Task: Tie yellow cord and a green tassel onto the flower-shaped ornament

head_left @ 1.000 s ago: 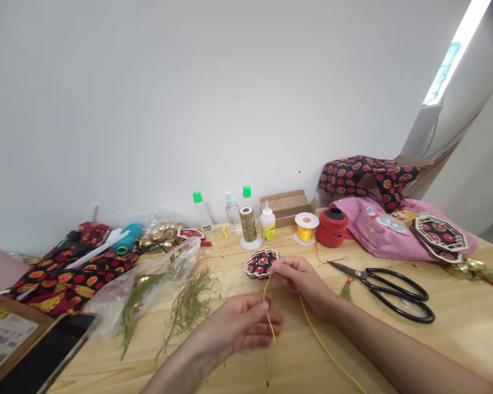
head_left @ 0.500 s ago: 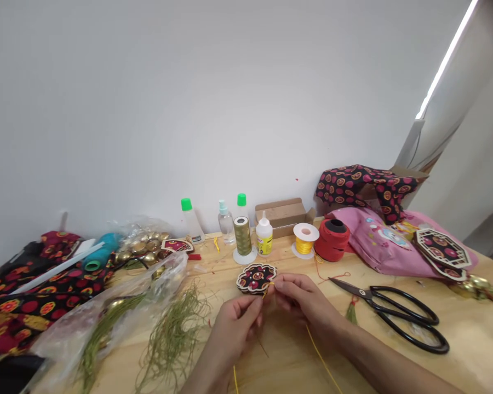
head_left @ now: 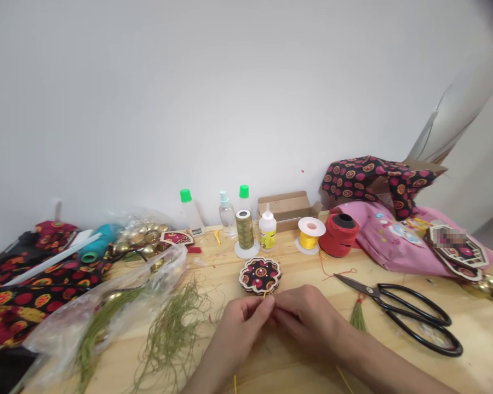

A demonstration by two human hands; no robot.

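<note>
A flower-shaped ornament point(head_left: 260, 275) with a pale wooden rim and dark patterned cloth lies on the table, just beyond my fingertips. Yellow cord point(head_left: 265, 295) comes from its near edge into my fingers. My left hand point(head_left: 246, 320) pinches this cord between thumb and forefinger. Right beside it, my right hand point(head_left: 308, 314) is closed, fingertips pressed together at the same spot on the cord. Loose cord ends hang down past both wrists. The exact knot or loop between the fingers is hidden.
Black-handled scissors point(head_left: 411, 312) and a small green tassel point(head_left: 357, 316) lie to the right. Behind stand a glue bottle point(head_left: 267, 230), a yellow cord spool point(head_left: 310, 241) and red thread point(head_left: 339, 236). Green threads point(head_left: 175, 323), a plastic bag point(head_left: 69, 334) and gold bells point(head_left: 142, 238) fill the left.
My right hand has moved in against the left, its fingers turning downward. More of the ornament shows now. The view has shifted slightly.
</note>
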